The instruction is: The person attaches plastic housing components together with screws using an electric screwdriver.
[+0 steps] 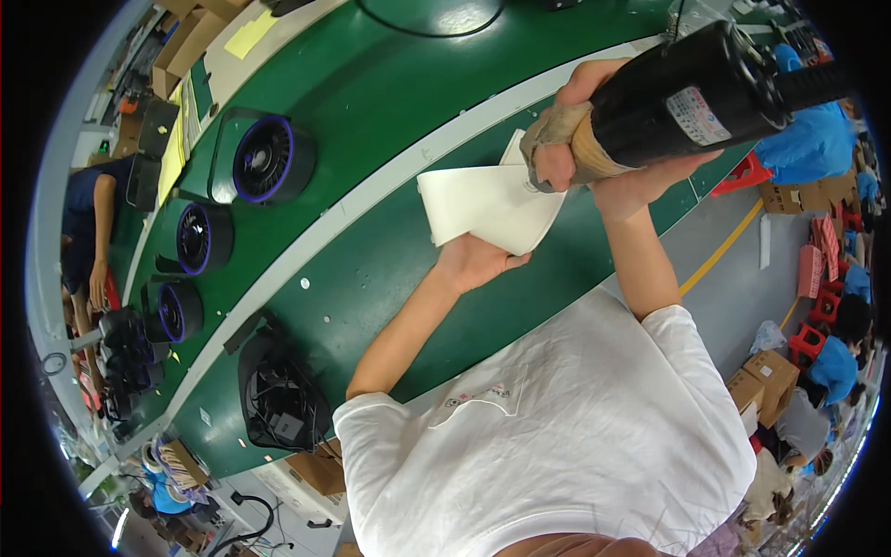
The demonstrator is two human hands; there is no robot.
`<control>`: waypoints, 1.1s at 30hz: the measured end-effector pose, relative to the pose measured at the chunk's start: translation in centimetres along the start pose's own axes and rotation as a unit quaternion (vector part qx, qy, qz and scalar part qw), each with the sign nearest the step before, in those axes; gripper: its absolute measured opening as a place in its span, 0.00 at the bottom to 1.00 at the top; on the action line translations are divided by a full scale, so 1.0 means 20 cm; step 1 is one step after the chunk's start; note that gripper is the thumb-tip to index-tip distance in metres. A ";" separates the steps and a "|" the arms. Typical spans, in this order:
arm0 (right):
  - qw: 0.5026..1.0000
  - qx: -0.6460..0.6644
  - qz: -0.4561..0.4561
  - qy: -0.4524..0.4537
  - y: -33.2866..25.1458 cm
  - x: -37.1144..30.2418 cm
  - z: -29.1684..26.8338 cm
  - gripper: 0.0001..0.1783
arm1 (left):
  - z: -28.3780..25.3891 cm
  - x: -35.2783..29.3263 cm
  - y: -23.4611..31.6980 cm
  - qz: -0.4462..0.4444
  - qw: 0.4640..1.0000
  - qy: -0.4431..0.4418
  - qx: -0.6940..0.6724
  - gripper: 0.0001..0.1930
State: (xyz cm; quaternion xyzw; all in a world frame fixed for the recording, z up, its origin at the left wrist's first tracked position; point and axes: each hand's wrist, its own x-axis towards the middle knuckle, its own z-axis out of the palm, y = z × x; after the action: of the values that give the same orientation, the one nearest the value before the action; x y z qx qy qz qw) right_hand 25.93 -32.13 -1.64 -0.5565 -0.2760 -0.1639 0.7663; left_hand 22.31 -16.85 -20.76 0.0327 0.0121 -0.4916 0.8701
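A white curved plastic shell [473, 200] is held by my left hand [473, 263], its fingers closed around the near edge. My right hand [640, 188] is wrapped around a black cylindrical power screwdriver [668, 100], which has tan tape wound about its lower end. The tool slants down to the left, its nose over the right part of the shell. Its very tip is hidden by my fingers, so I cannot tell whether it touches a screw. Both hands are above the green workbench [371, 278].
Several black round fan units with purple rims [263, 158] line the bench's left side. A black housing with wires inside [278, 395] sits nearer, left of my arm. A pale rail [362, 197] runs along the bench. Another person's arm [99, 223] shows far left; red stools [742, 174] stand right.
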 end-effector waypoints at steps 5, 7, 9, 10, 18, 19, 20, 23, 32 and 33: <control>0.998 -0.010 -0.020 0.062 -0.04 -0.01 -0.08 0.56 | 0.16 -0.05 0.18 0.127 0.967 0.160 0.153 0.32; 0.995 0.085 0.000 0.052 0.00 -0.05 -0.24 0.53 | 0.13 -0.06 0.39 0.237 0.857 0.255 0.381 0.29; 0.983 0.181 0.010 0.034 0.10 -0.09 -0.36 0.50 | 0.13 -0.04 0.71 0.242 0.748 0.314 0.532 0.26; 0.992 0.099 0.040 0.074 0.15 -0.12 -0.40 0.49 | 0.19 -0.05 0.85 0.198 0.709 0.328 0.591 0.25; 0.995 -0.003 0.074 0.071 0.21 -0.24 -0.47 0.48 | 0.33 -0.35 1.74 0.398 0.493 0.386 0.670 0.19; 0.994 0.000 0.074 0.083 0.22 -0.26 -0.49 0.48 | 0.44 -0.27 1.73 0.424 0.442 0.453 0.648 0.18; 0.994 0.016 0.074 0.079 0.23 -0.28 -0.51 0.49 | 0.50 -0.14 1.69 0.463 0.340 0.414 0.706 0.17; 0.994 0.057 0.076 0.052 0.25 -0.30 -0.53 0.51 | 0.68 0.34 1.58 0.473 0.158 0.314 0.808 0.17; 0.987 0.109 0.105 0.063 0.26 -0.30 -0.58 0.50 | 0.69 1.51 1.50 0.359 0.127 0.185 0.906 0.36; 0.986 0.114 0.105 0.058 0.26 -0.30 -0.58 0.50 | 0.65 1.54 1.58 0.361 0.127 0.185 0.905 0.36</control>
State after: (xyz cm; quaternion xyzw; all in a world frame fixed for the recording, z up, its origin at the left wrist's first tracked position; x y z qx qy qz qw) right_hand 26.86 -41.64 -11.92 -0.4810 -0.1879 -0.0815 0.8524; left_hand 65.16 -27.79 -7.94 0.8870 -0.2942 0.2468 0.2563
